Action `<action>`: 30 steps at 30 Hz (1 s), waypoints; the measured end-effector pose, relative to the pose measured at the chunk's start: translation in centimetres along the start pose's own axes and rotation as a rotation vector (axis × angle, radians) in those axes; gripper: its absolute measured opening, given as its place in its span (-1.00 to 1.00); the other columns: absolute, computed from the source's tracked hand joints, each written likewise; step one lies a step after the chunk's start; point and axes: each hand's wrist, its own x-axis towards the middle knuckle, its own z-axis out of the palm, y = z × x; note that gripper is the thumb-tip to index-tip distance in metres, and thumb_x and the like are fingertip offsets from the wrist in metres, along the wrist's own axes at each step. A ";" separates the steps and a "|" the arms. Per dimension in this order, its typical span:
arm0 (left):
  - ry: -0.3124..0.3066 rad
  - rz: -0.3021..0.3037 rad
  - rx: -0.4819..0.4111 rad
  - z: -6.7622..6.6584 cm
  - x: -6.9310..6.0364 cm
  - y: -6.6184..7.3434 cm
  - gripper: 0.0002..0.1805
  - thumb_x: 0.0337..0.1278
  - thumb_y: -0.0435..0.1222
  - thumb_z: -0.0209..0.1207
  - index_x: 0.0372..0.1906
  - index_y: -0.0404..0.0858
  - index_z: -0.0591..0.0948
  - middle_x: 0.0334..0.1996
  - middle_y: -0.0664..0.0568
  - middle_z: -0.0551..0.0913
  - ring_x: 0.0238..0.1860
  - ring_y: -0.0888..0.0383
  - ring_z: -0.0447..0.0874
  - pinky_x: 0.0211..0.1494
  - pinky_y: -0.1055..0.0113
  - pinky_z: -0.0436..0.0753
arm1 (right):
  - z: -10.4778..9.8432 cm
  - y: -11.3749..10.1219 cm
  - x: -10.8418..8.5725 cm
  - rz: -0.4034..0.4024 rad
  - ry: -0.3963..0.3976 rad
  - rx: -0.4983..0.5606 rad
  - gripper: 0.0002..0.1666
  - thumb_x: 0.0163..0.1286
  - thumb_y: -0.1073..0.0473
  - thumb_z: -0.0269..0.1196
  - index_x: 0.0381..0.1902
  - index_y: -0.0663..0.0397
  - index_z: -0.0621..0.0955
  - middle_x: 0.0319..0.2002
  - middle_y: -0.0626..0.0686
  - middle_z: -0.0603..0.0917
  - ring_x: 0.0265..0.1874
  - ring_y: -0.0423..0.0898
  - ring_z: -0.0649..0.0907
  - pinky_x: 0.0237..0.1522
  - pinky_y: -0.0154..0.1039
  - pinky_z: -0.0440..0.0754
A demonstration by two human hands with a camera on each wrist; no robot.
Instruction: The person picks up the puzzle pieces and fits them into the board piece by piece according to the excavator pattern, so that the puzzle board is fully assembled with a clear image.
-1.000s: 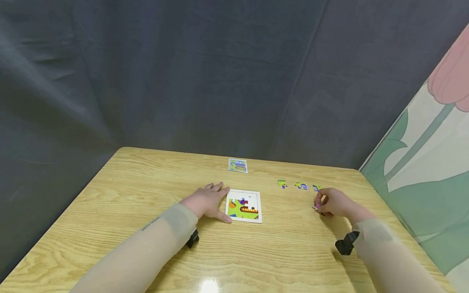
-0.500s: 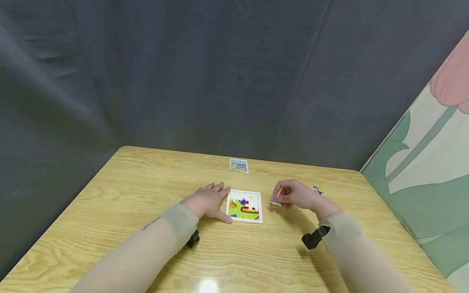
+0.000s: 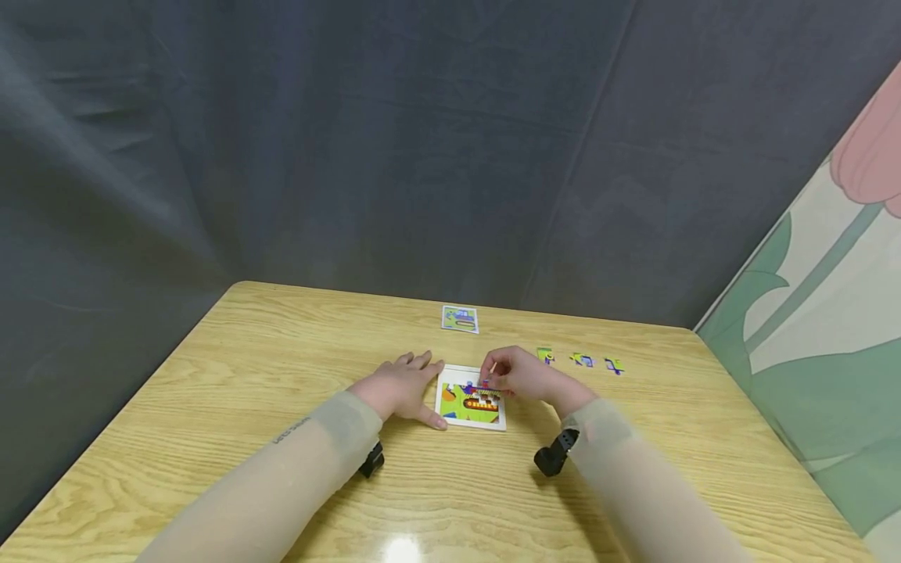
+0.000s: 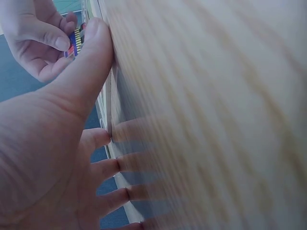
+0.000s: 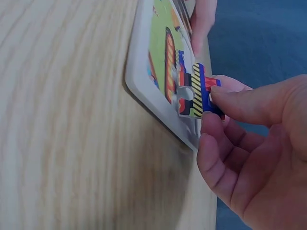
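A white-framed jigsaw puzzle (image 3: 473, 422) lies on the table, its lower part filled with a green and orange picture. My left hand (image 3: 404, 389) rests spread at the frame's left side, thumb and fingertips touching its edge. Over the right part of the frame, my right hand (image 3: 524, 375) pinches a jigsaw piece (image 5: 197, 93) between thumb and fingers. That piece has yellow-black stripes with blue and red parts, and it is held tilted just above the puzzle in the right wrist view. In the left wrist view, the right hand (image 4: 36, 40) partly hides the piece.
Three loose jigsaw pieces lie in a row at the right: a green one (image 3: 545, 356), a middle one (image 3: 582, 360) and a rightmost one (image 3: 615, 365). A small picture card (image 3: 460, 319) lies behind the puzzle. A dark curtain (image 3: 422, 156) hangs past the table's far edge.
My right hand has lifted a jigsaw piece from the right side of the table and carried it left to above the puzzle frame. The left hand has stayed in place.
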 end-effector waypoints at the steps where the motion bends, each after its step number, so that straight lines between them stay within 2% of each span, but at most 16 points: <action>1: 0.001 -0.001 0.003 0.0 0.0 0.0 0.22 -0.18 0.38 0.30 0.59 -0.03 0.09 0.57 -0.04 -0.03 0.52 -0.18 -0.10 0.46 -0.14 0.08 | 0.1 0.0 0.1 0.001 0.002 -0.002 -0.89 0.38 0.47 0.20 -0.27 0.24 0.63 -0.52 0.03 0.48 -0.62 -0.10 0.42 -0.56 -0.32 0.38; 16: -0.001 -0.006 0.019 -0.2 -0.1 0.2 0.21 -0.17 0.38 0.29 0.59 -0.03 0.09 0.57 -0.04 -0.03 0.52 -0.18 -0.09 0.46 -0.12 0.08 | 1.0 0.7 0.1 0.051 0.025 0.027 -0.86 0.32 0.49 0.26 -0.28 0.18 0.64 -0.49 0.03 0.48 -0.49 -0.10 0.44 -0.50 -0.32 0.37; 20: -0.003 -0.009 0.017 -0.2 -0.2 0.2 0.21 -0.17 0.38 0.29 0.59 -0.02 0.08 0.57 -0.04 -0.03 0.52 -0.17 -0.10 0.47 -0.12 0.08 | 1.2 0.6 0.0 0.068 0.049 -0.007 -0.84 0.30 0.47 0.29 -0.28 0.12 0.65 -0.47 0.03 0.49 -0.45 -0.07 0.45 -0.46 -0.29 0.37; 26: -0.003 -0.010 0.007 -0.1 -0.2 0.2 0.21 -0.17 0.38 0.29 0.59 -0.02 0.08 0.57 -0.02 -0.03 0.53 -0.16 -0.11 0.47 -0.12 0.07 | 1.6 0.5 0.0 0.058 0.089 -0.118 -0.81 0.28 0.44 0.33 -0.28 0.05 0.65 -0.44 0.04 0.50 -0.38 -0.04 0.46 -0.34 -0.21 0.38; 30: -0.003 -0.013 -0.005 -0.1 -0.1 0.1 0.21 -0.18 0.38 0.29 0.58 -0.01 0.10 0.57 -0.02 -0.02 0.53 -0.16 -0.10 0.47 -0.12 0.08 | 1.9 0.6 0.1 0.091 0.130 -0.177 -0.78 0.26 0.41 0.37 -0.25 0.03 0.59 -0.40 0.04 0.49 -0.34 -0.04 0.47 -0.30 -0.19 0.39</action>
